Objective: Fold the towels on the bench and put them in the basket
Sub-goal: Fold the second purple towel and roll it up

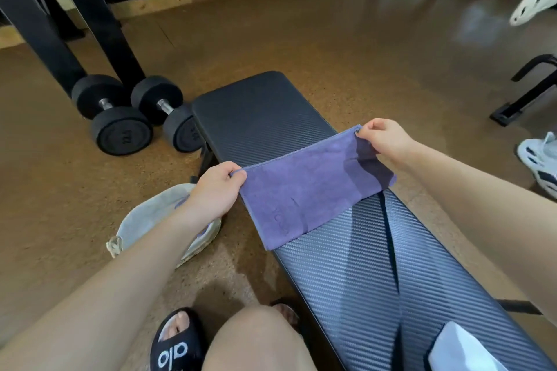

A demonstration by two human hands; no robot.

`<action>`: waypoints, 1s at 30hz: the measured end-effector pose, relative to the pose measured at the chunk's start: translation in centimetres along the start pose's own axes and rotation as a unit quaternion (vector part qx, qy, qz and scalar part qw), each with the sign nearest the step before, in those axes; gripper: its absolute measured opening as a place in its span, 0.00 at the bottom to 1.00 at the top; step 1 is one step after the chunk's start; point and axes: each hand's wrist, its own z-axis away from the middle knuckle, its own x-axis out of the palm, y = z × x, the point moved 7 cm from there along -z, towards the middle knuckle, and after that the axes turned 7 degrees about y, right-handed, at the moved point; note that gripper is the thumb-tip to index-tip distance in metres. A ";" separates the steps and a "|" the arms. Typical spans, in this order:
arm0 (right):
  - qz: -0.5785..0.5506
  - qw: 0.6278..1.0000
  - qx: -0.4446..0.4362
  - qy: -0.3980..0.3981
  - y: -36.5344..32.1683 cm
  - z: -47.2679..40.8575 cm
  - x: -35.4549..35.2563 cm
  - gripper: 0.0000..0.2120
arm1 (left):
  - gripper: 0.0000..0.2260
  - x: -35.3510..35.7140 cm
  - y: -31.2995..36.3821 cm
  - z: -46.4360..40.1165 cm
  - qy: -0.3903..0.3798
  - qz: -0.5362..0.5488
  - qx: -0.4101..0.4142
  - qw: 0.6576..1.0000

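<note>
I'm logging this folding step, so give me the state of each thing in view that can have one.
purple towel: folded, held taut over the bench, lower edge lying on the pad.
left hand: pinches the towel's left corner.
right hand: pinches the towel's right corner.
bench: flat.
basket: on the floor left of the bench, partly hidden by the left arm.
white towel: on the bench's near end.

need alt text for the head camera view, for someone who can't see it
A person's left hand and right hand each pinch a top corner of a purple towel, holding it stretched across a black bench. A pale fabric basket sits on the floor left of the bench, two black dumbbells beyond it.
</note>
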 end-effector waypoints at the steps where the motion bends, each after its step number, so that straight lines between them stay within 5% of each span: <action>1: 0.018 1.000 -0.018 0.017 0.1 -0.3 0.3 0.09 | 0.10 0.2 -0.4 -0.3 0.006 0.001 -0.002 1.000; 9: 0.116 0.991 -0.039 0.055 1.5 -1.3 1.9 0.08 | 0.04 1.1 -2.1 -0.3 0.046 0.024 0.004 0.999; 16: 0.046 0.998 0.046 0.009 2.2 -1.7 2.8 0.05 | 0.04 1.2 -1.9 0.1 0.041 0.024 0.031 0.998; 23: -0.031 0.997 0.052 0.047 1.5 -2.1 2.5 0.07 | 0.04 1.1 -2.6 -0.4 0.018 0.063 -0.030 0.997; 30: 0.037 0.995 -0.036 0.086 -1.8 -2.8 3.5 0.04 | 0.04 1.1 -3.4 0.1 -0.037 0.083 -0.115 0.989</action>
